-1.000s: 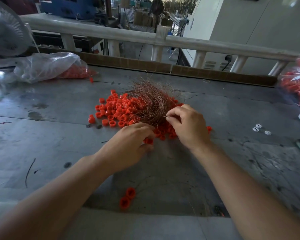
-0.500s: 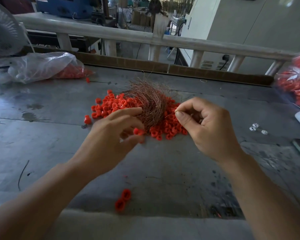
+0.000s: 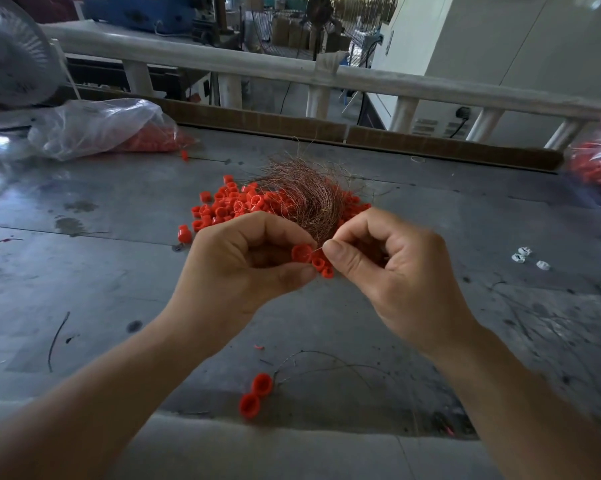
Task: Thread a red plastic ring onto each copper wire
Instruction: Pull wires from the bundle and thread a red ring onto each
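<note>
Grey table (image 3: 119, 289), red rings (image 3: 229, 209) — railing (image 3: 396, 87) beyond

wire bundle (image 3: 306, 199) on ring pile (image 3: 223, 211), bag (image 3: 94, 126) far left

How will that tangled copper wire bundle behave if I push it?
The copper wire bundle looks light and springy: loose strands stick out, so it would probably slide and deform. Strands lie over the red rings, likely dragging some along.
</note>
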Demonstrator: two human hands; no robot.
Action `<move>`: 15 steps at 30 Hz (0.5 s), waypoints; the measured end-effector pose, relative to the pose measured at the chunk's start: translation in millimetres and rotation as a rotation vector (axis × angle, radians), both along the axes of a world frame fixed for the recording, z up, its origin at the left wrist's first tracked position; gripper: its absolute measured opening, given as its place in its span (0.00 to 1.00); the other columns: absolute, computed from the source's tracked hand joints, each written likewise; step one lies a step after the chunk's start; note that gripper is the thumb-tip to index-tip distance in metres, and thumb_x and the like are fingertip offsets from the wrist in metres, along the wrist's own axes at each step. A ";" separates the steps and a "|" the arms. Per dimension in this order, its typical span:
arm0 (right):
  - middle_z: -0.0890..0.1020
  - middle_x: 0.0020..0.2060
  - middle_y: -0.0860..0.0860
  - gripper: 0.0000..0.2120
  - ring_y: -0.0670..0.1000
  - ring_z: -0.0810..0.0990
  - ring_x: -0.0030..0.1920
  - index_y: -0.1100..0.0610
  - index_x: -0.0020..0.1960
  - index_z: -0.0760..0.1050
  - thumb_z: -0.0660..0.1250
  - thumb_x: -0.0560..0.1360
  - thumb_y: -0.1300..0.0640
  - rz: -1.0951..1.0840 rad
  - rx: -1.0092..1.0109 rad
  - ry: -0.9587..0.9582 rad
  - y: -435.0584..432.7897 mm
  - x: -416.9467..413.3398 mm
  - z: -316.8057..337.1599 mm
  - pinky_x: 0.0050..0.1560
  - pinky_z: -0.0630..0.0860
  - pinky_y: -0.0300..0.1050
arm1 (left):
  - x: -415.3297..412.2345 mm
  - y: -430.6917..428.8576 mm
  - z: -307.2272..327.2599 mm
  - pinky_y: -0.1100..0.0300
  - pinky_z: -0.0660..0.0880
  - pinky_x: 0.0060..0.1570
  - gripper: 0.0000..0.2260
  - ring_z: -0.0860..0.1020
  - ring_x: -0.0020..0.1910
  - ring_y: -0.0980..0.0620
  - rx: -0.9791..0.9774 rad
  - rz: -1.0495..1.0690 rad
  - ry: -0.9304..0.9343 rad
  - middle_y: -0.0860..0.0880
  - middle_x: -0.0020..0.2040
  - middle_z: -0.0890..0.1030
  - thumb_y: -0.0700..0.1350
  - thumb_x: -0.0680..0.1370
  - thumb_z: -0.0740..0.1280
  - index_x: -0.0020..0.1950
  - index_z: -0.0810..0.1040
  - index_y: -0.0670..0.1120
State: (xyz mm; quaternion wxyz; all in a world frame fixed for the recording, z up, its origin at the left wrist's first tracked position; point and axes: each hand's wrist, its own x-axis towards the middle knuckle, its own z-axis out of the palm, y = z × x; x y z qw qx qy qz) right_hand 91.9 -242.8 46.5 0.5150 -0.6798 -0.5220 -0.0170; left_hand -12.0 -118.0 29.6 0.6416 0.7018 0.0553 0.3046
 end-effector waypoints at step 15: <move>0.75 0.28 0.41 0.06 0.46 0.72 0.29 0.48 0.37 0.74 0.64 0.72 0.55 -0.002 -0.004 0.053 -0.8 -2.8 2.5 0.30 0.69 0.33 | -2.2 -0.7 1.2 0.67 0.77 0.37 0.11 0.82 0.36 0.55 -0.034 -0.015 0.005 0.50 0.38 0.84 0.44 0.58 0.72 0.39 0.83 0.52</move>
